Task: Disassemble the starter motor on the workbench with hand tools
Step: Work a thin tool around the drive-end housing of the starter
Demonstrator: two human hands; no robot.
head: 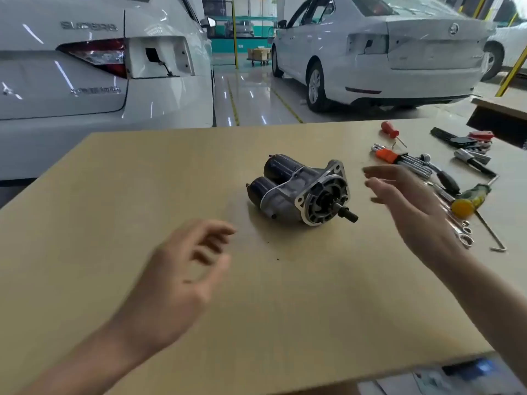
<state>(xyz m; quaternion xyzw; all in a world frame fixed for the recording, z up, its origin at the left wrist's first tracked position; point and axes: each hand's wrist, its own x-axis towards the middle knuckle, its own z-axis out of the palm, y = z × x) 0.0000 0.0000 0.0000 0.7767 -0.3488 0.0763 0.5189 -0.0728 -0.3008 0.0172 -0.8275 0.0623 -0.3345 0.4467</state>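
The starter motor (302, 189) lies on its side in the middle of the tan workbench (142, 172), with two black cylinders at the back left and its silver flange and shaft facing front right. My left hand (176, 283) hovers over the bench at the motor's front left, fingers loosely curled, holding nothing. My right hand (410, 206) hovers just right of the motor, palm toward it, fingers spread and empty. Neither hand touches the motor.
Hand tools lie along the bench's right side: a red screwdriver (390, 131), an orange-holdered hex key set (399, 159), a green and yellow screwdriver (470, 199), wrenches (464, 233), a ratchet (440, 173). White cars stand beyond the far edge.
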